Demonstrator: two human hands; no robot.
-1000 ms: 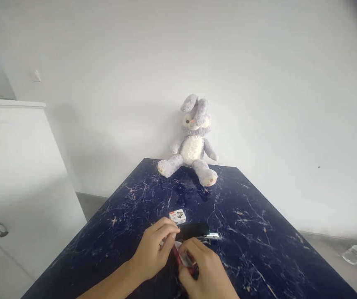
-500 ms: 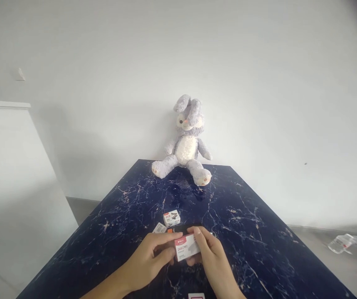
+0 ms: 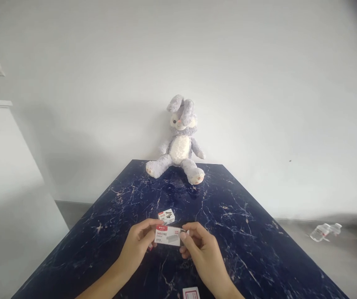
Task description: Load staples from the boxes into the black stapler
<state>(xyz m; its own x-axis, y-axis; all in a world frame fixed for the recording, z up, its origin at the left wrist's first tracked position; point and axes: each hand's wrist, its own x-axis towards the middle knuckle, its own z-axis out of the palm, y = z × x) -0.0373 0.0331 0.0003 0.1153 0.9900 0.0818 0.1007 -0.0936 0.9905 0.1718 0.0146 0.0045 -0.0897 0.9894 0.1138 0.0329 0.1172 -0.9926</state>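
Note:
A small white and red box of staples (image 3: 168, 235) is held up level over the table, its printed front facing me. My left hand (image 3: 138, 240) pinches its left end between thumb and fingers. At the other end, my right hand (image 3: 200, 244) grips with the thumb on the front and the fingers behind. Something dark shows by the right fingertips, too small to make out. Just behind the staple box stands another small white box with a binder clip picture (image 3: 166, 216). A bit of red and white shows beneath the left fingers, mostly hidden.
The dark blue marbled table (image 3: 228, 207) carries a grey plush rabbit (image 3: 180, 145) at its far end, against the wall. A white box with a red border (image 3: 191, 293) lies at the near edge. Plastic bottles (image 3: 321, 232) are on the floor right; a white cabinet (image 3: 6, 166) stands left.
The staple box has come from a tilt to nearly level, showing more of its front. My hands have moved apart towards its ends. The whole scene has shifted left in view.

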